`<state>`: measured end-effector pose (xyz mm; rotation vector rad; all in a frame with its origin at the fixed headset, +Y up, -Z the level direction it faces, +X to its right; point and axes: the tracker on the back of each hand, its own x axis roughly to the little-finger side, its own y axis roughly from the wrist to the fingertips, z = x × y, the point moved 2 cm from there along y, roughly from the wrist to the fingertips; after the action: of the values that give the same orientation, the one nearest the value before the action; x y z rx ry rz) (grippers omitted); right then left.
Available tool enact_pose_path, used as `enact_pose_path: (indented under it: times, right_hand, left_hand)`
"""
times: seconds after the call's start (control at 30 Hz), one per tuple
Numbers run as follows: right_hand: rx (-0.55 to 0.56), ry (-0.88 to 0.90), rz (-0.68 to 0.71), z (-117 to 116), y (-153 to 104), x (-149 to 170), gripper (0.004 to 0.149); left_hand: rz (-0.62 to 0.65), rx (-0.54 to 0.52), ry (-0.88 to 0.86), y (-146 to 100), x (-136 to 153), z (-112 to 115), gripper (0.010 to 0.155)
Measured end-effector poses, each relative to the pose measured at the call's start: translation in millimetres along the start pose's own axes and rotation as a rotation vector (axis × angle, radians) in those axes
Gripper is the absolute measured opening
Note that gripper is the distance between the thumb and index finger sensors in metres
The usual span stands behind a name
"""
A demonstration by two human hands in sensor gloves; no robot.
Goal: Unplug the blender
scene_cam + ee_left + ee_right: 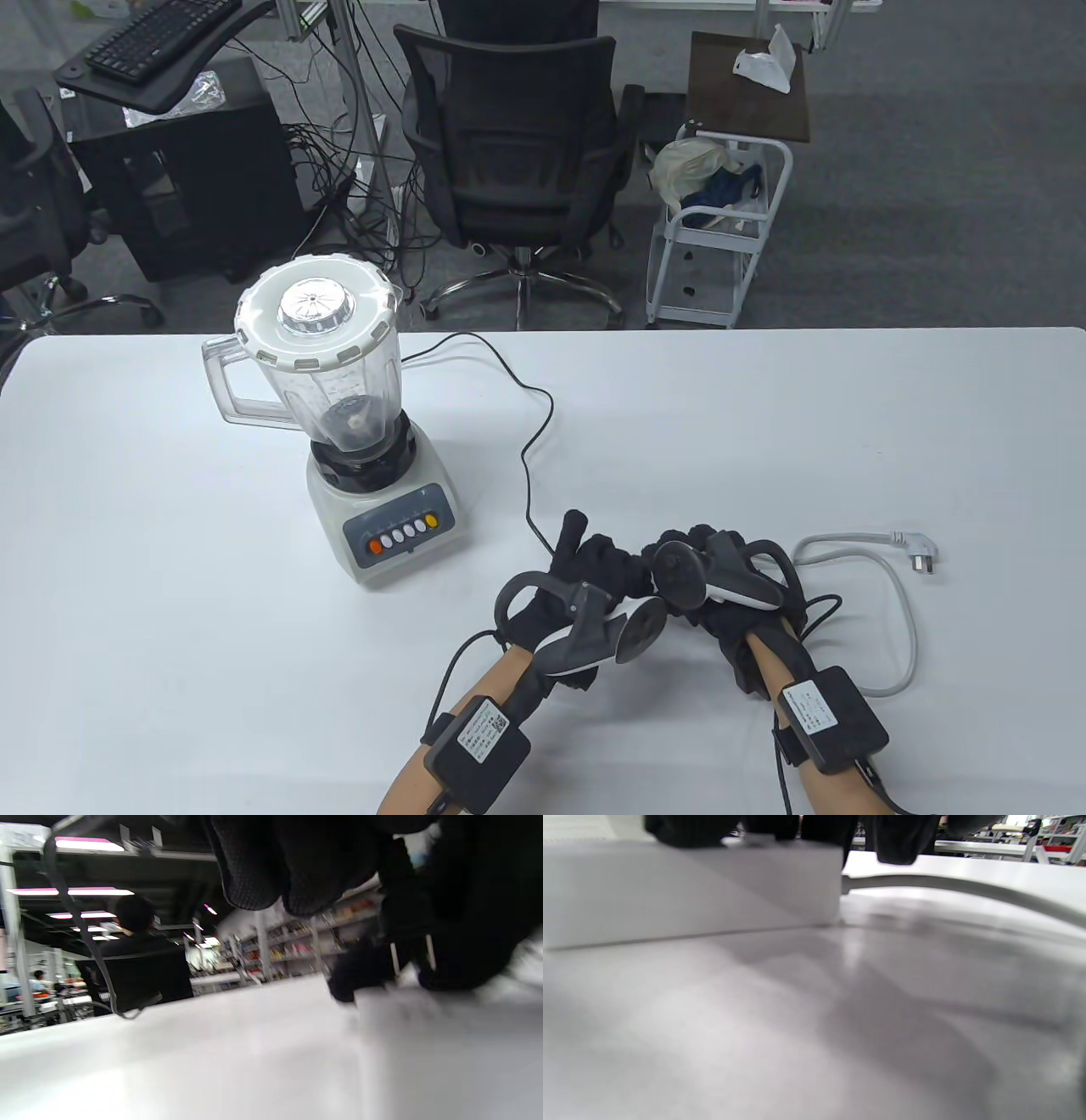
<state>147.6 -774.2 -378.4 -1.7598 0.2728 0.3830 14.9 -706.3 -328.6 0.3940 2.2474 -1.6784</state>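
The blender (339, 407) stands at the table's back left, its clear jar on a white base with buttons. Its black cord (528, 450) runs right and forward and ends under my left hand (585, 556). My right hand (687, 552) is close beside the left hand. In the right wrist view my right fingers (895, 840) rest on top of a white power strip (691, 895). In the left wrist view my left fingers (254, 866) curl over a dark plug body (407, 899) just above the strip (445, 1035). That view is blurred, so I cannot tell whether the plug is seated.
The strip's grey cable (908, 611) loops to the right and ends in a loose white plug (920, 556) lying on the table. Behind the table's far edge stand an office chair (517, 127) and a white cart (721, 229).
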Motion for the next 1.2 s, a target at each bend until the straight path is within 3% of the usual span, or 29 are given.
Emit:
enact_pose_path:
  times: [0.1, 0.23, 0.33, 0.47, 0.87, 1.0, 1.2]
  right_hand:
    - [0.003, 0.002, 0.000, -0.5, -0.7, -0.4, 0.063]
    - [0.010, 0.006, 0.001, -1.4, -1.4, 0.1, 0.063]
    - [0.007, 0.004, -0.001, -1.4, -1.5, 0.0, 0.063]
    - [0.008, 0.008, 0.001, -1.6, -1.3, 0.6, 0.063]
    - [0.007, 0.013, 0.007, -1.4, -0.7, 1.1, 0.063]
    - [0.005, 0.013, 0.007, -1.5, -0.9, 1.2, 0.063]
    - [-0.001, -0.014, 0.013, 0.1, -0.5, -2.4, 0.065]
  left_hand:
    - [-0.115, 0.062, 0.024, 13.7, 16.8, -4.7, 0.046]
    - [-0.222, 0.210, 0.162, 32.4, 41.4, 16.6, 0.049]
    - [-0.343, 0.275, 0.035, 47.4, 61.0, 33.5, 0.050]
    - [-0.429, 0.251, -0.058, 56.3, 73.3, 44.5, 0.051]
    - [-0.352, 0.341, 0.115, 51.8, 61.7, 80.2, 0.054]
    - [-0.294, 0.324, 0.105, 46.2, 56.5, 72.8, 0.060]
    - [-0.205, 0.257, 0.039, 20.8, 56.2, 40.7, 0.069]
